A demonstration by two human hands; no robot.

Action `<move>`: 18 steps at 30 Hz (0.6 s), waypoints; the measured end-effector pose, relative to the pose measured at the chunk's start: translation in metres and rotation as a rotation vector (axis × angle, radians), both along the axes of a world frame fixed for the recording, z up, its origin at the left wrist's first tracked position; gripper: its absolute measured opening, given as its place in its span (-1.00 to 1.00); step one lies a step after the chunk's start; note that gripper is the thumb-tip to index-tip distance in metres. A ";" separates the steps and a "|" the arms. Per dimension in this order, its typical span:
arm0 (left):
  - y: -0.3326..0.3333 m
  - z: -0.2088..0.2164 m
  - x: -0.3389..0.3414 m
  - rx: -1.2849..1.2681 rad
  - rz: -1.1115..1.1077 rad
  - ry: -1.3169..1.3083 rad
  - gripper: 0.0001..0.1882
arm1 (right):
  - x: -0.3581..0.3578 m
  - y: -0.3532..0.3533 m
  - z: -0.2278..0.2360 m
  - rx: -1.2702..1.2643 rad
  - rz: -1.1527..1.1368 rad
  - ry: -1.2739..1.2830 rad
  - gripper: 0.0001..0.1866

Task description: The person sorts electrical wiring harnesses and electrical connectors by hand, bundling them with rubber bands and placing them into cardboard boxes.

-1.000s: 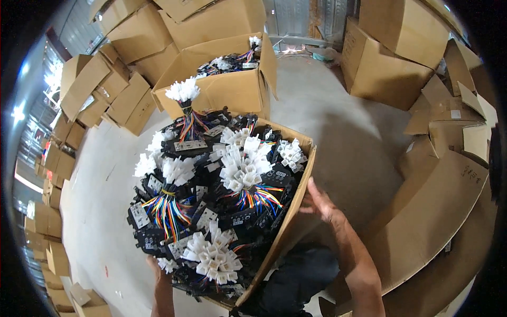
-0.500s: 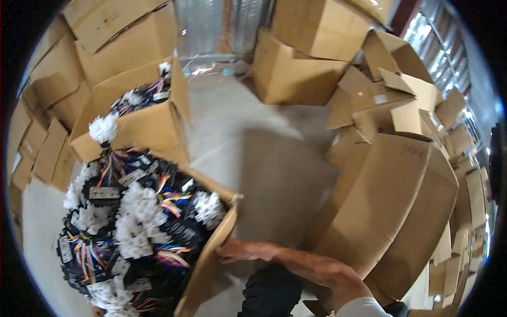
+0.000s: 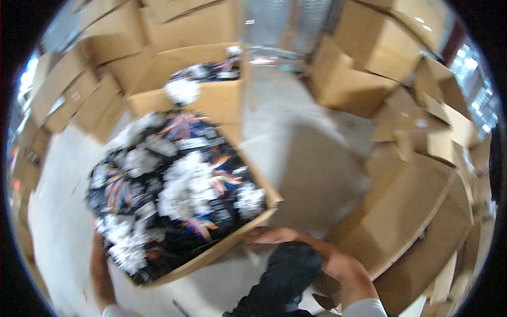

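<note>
A cardboard box (image 3: 215, 254) stands before me, heaped above its rim with black bundled cable assemblies (image 3: 150, 185). White connector clusters (image 3: 185, 193) and multicoloured wires (image 3: 117, 193) stick out of the heap. My right hand (image 3: 270, 235) is curled against the box's near right side, close under the rim, blurred by motion. Along the opposite side, my left hand (image 3: 96, 228) reaches up beside the heap; its fingers are hidden behind the box and its contents. My dark-clothed knee (image 3: 293, 264) is just below my right hand.
Behind it stands a second box (image 3: 219, 103) with similar cable bundles. Stacked cartons (image 3: 116, 37) line the back left. Large cartons (image 3: 364, 58) stand at the back right, and flattened and opened cardboard (image 3: 396, 211) piles up along the right. Grey floor (image 3: 317, 153) lies between.
My view has swung left, shifting the scene rightward. My left forearm has come into view beside the box. The box's near edge now runs more crosswise; my right hand stays at its side.
</note>
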State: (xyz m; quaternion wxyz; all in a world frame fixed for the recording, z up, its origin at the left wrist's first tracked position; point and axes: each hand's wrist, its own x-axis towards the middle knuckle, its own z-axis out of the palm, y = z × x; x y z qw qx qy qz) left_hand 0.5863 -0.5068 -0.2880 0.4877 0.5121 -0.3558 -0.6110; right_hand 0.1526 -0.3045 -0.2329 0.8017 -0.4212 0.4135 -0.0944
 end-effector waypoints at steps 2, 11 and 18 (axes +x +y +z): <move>0.006 0.037 0.088 -0.033 0.094 -0.109 -0.71 | 0.011 -0.009 0.022 -0.120 -0.163 0.128 -0.35; 0.014 0.088 0.166 -0.139 0.132 -0.321 -0.70 | -0.043 -0.001 0.102 -0.352 -0.829 0.362 -0.33; 0.004 0.104 0.158 -0.179 0.000 -0.497 -0.69 | -0.029 -0.037 0.146 -0.692 -0.270 0.796 -0.17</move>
